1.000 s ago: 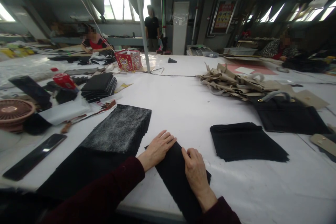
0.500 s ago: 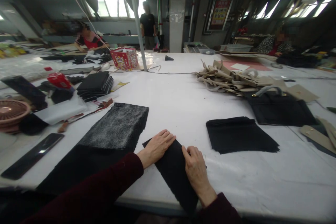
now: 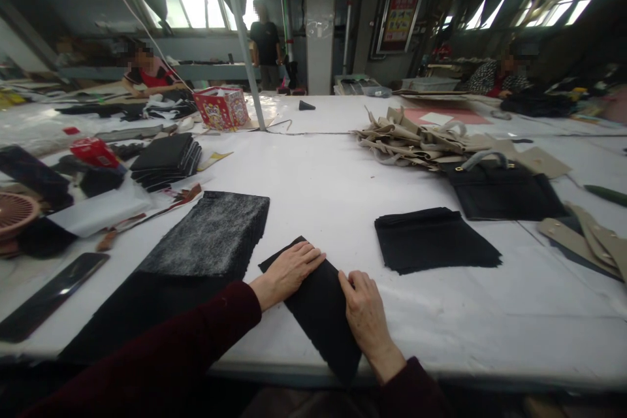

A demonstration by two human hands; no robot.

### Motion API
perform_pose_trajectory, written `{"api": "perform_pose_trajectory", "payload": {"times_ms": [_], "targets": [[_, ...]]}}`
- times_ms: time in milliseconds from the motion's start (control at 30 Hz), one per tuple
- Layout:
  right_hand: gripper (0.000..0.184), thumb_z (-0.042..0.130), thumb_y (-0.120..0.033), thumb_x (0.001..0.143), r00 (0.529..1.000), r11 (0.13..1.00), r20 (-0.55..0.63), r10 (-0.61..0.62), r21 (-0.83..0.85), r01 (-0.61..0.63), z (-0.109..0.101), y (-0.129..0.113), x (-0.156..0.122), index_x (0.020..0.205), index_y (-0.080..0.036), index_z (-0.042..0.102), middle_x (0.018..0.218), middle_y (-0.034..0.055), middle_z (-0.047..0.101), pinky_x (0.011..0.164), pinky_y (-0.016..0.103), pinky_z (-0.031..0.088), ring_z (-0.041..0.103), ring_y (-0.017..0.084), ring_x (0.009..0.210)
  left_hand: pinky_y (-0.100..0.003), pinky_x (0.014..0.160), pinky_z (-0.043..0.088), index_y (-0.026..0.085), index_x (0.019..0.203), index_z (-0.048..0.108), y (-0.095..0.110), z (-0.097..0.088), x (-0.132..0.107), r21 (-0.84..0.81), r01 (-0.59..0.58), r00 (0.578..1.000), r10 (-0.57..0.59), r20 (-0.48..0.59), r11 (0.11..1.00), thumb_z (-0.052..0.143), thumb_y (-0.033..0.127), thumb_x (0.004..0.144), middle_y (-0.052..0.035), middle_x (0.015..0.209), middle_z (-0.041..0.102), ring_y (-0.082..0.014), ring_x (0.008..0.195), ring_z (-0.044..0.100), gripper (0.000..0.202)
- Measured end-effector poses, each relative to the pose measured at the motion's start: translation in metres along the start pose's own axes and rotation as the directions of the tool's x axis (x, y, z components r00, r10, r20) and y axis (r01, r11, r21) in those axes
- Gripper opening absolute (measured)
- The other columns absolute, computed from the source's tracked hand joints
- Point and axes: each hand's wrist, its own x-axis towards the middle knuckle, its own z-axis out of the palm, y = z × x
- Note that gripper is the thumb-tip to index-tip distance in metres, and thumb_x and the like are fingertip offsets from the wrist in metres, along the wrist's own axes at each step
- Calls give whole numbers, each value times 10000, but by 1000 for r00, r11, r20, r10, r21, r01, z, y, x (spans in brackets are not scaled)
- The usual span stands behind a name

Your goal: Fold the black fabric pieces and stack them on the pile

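A narrow piece of black fabric [image 3: 318,313] lies slanted on the white table [image 3: 343,189] right in front of me. My left hand [image 3: 289,269] rests flat on its upper left part, fingers stretched out. My right hand [image 3: 365,317] presses on its right edge, fingers together and lying on the cloth. To the left of my hands lies a long stack of black and grey fabric pieces [image 3: 206,241]. A second pile of black fabric [image 3: 431,240] lies to the right, out of my hands' reach.
A black handbag [image 3: 504,192] and a heap of beige pieces [image 3: 416,140] sit at the right. At the left are stacked black pieces [image 3: 164,160], a dark flat strip [image 3: 46,297], a red box [image 3: 220,108] and a pole [image 3: 240,39]. Other people work at the far tables.
My hands stay on the black fabric piece, almost still. My head has tilted and shifted, so everything on the table sits slightly higher and more to the left in view.
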Motion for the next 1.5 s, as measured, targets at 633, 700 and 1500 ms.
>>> {"api": "perform_pose_trajectory", "payload": {"times_ms": [633, 700, 1500], "targets": [[314, 466, -83, 915, 1000, 1000, -22, -14, -28, 13, -10, 10, -14, 1200, -135, 587, 899, 70, 526, 749, 351, 371, 457, 216, 844, -359, 1074, 344, 200, 1453, 340, 15, 0, 7, 9, -93, 995, 92, 44, 996, 463, 63, 874, -87, 1230, 555, -213, 1166, 500, 608], [325, 464, -80, 914, 999, 999, -26, -19, -28, 18, -12, 12, -15, 1211, -136, 583, 898, 71, 528, 748, 349, 373, 461, 216, 844, -373, 1084, 340, 234, 1462, 325, 15, 0, 5, -6, -90, 995, 90, 39, 996, 471, 42, 852, -84, 1271, 530, -217, 1204, 482, 657], [325, 473, -88, 920, 998, 998, 53, -45, -42, 48, -31, 22, -28, 1233, -108, 557, 927, 86, 549, 773, 364, 384, 471, 225, 859, -353, 1027, 391, 190, 1438, 349, 39, -2, 22, -75, -118, 985, 126, 115, 990, 436, 75, 884, -91, 1266, 535, -224, 1134, 503, 573]]}}
